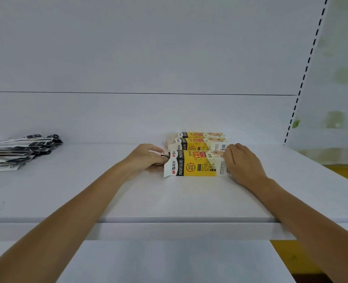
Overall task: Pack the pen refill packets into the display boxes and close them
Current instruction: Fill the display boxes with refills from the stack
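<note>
- On the shelf (107, 190), left hand (146, 158) fingers pinch a mostly hidden pale item (165, 155) at the display box (197, 164) mouth.
- Right hand (244, 166) covers its other end; finger state cannot be told.
</note>
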Demonstrator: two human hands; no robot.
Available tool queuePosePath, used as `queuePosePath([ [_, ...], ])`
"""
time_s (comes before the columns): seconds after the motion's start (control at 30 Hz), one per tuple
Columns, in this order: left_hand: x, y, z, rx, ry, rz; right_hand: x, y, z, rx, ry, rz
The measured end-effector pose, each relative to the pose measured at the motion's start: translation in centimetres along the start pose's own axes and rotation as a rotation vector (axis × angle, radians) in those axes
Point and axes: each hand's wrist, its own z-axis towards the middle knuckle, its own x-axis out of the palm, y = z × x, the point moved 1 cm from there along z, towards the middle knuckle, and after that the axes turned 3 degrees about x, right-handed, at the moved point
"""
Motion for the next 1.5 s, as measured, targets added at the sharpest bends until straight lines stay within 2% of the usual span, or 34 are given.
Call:
queuePosePath([
  [0.2,1.1,0.0,0.6,0.038,-0.11,0.035,0.1,0.1,0.1,0.011,-0.007,0.012],
  [0.43,1.7,-0.3,1.7,-0.048,-0.05,0.025,0.0,0.1,0.1,-0.036,-0.039,-0.039],
  [0.57,2.8,-0.5,2.1,-0.047,-0.03,0.102,-0.1,0.1,0.3,-0.019,-0.06,-0.035],
  [0.7,3.5,-0.6,2.1,0.019,-0.044,0.225,0.2,-0.2,0.1,-0.003,-0.007,0.006],
  [0.8,3.0,-0.9,2.0,0.028,-0.043,0.332,0.7,-0.5,-0.1,0.123,0.037,0.137],
  [0.87,2.3,-1.2,1.5,-0.045,0.048,0.206,0.6,-0.6,0.1,0.171,0.113,0.214],
  [0.93,1.4,-1.3,0.7,-0.127,0.16,-0.018,0.3,-0.6,0.3,0.189,0.128,0.283],
  [1.0,0.4,-1.1,0.3,-0.147,0.2,-0.147,0.4,-0.4,0.3,0.228,0.138,0.323],
  [1.07,-0.5,-1.1,0.3,-0.13,0.177,-0.126,0.2,-0.2,0.2,0.239,0.175,0.306],
  [1.23,-1.4,-1.6,-0.3,-0.051,0.078,0.241,1.0,-0.7,0.3,0.318,0.203,0.352],
  [1.4,0.2,-2.0,-0.8,-0.039,0.036,0.094,0.1,-0.4,0.2,0.298,0.197,0.311],
  [1.5,0.8,-1.6,-0.6,-0.004,-0.091,0.211,-0.2,-0.3,0.2,0.183,0.161,0.204],
])
